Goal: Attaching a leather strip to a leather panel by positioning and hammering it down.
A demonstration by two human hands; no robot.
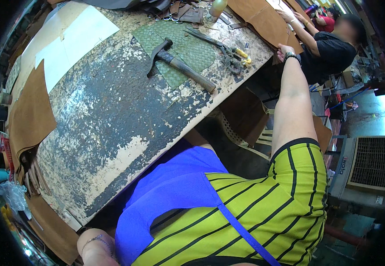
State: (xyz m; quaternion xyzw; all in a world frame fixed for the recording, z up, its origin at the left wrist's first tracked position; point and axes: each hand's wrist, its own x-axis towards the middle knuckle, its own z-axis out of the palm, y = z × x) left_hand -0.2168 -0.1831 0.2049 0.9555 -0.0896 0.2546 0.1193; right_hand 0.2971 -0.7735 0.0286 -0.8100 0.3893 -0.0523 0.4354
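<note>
My right arm reaches far out to the upper right, where my right hand (pixel 285 51) is closed at the near edge of a large brown leather sheet (pixel 256 17). A wristwatch and dark bracelet circle that wrist. Across the same sheet, another person's hands (pixel 290 17) rest on or close to the leather. My left forearm (pixel 96 246), with a thin bracelet, shows at the lower left by the table corner; its hand is hidden. A hammer (pixel 181 68) with a wooden handle lies on a green textured mat (pixel 172 33), beside long-bladed scissors (pixel 205 37) and yellow-handled tools (pixel 242 54).
The worn worktable (pixel 112 119) fills the left and middle. White sheets (pixel 84 33) and brown leather (pixel 33 111) lie along its far left side. Leather strips with metal rings (pixel 183 11) and a bottle (pixel 217 9) stand at the back. A chair (pixel 245 128) sits below the table edge.
</note>
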